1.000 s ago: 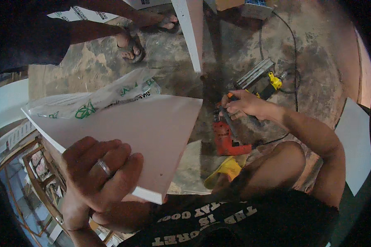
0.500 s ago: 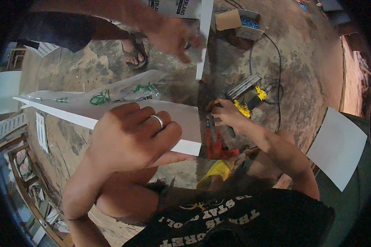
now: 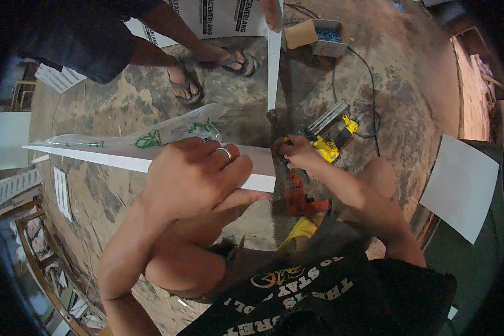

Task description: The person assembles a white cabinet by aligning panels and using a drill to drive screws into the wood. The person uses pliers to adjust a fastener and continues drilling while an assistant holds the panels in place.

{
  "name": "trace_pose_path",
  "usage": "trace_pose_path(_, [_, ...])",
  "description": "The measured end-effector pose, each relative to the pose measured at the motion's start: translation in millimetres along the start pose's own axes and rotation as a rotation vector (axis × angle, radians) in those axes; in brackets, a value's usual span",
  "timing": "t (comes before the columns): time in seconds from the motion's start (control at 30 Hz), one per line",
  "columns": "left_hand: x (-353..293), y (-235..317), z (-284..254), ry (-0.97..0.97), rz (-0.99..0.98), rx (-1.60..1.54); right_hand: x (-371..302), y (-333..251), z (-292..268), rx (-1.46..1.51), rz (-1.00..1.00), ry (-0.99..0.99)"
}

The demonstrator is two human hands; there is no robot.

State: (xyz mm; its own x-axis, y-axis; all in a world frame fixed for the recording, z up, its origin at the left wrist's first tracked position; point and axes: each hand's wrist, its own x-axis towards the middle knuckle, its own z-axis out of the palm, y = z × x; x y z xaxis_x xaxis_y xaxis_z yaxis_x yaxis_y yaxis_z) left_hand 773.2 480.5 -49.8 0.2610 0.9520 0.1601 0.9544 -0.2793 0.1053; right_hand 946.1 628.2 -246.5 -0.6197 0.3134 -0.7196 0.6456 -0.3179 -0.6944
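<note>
Head view: left hand (image 3: pixel 199 176) grips the long white flat board (image 3: pixel 260 183) near its right end, over the stained brown floor (image 3: pixel 101 210); right hand (image 3: pixel 301 153) holds an orange-and-dark hand tool (image 3: pixel 287 140), type unclear. A slack left grip could tip the board.

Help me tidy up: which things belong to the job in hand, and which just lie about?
Apparently in the job:
white board, gripped by the left hand
small tool in the right hand, mostly hidden
clear plastic film along the board

Apparently just lying about:
red power tool near the right hand, unheld
yellow power tool
open box of blue items
pale sheet at right
</note>
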Motion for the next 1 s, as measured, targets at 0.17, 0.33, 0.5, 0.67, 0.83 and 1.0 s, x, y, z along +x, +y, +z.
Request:
trace_pose_path(0.17, [7, 0, -5, -0.020, 0.010, 0.002, 53, 70, 22, -0.168, -0.343, 0.256])
trace_pose_path(0.33, [1, -2, 0, 0.002, 0.003, -0.005, 56, 74, 36, -0.113, -0.200, 0.381])
trace_pose_path(0.5, [3, 0, -1, -0.004, 0.012, 0.024, 52, 83, 39, -0.224, -0.352, 0.463])
trace_pose_path(0.67, [1, -1, -2, -0.039, -0.029, 0.015, 71, 97, 42, -0.266, -0.408, 0.474])
trace_pose_path(0.83, [4, -3, 2, -0.031, -0.002, 0.002, 88, 120, 31, -0.382, -0.401, 0.490])
trace_pose_path(1.0, [8, -1, -3, 0.020, 0.016, -0.031, 87, 135, 9, -1.068, -0.815, 0.572])
